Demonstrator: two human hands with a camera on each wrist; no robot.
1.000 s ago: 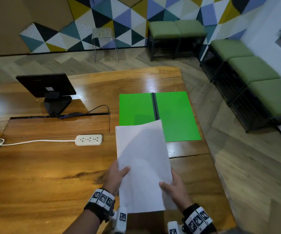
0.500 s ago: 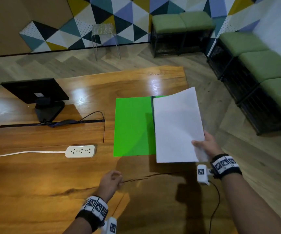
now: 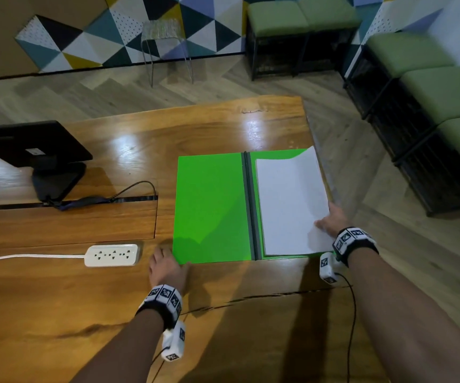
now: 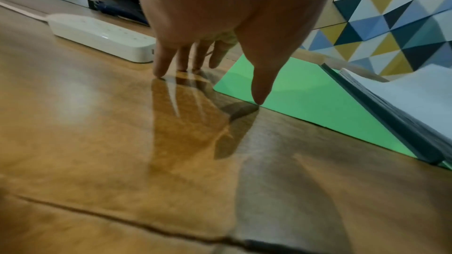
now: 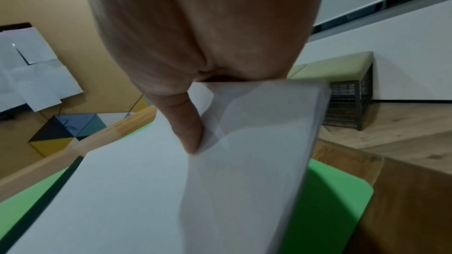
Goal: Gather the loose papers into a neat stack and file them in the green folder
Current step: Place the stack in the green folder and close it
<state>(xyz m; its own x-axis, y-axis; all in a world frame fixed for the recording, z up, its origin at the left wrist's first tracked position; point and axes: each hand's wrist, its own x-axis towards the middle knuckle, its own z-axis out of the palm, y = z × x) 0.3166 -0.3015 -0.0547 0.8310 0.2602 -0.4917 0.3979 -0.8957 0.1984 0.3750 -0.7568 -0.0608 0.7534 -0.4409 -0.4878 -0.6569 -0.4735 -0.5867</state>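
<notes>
A: Two edges crowd the open bright-green folder [image 3: 209,205]: the wooden bench [image 3: 57,299] ends just right, a white power strip [image 3: 111,255] sits left.

B: The white paper stack [image 3: 289,205] lies on its right half, right hand [image 3: 331,219] pinching the near corner, thumb on top. Left hand [image 3: 165,268] has straight fingers [image 4: 160,65] on the bench by the folder's corner.
</notes>
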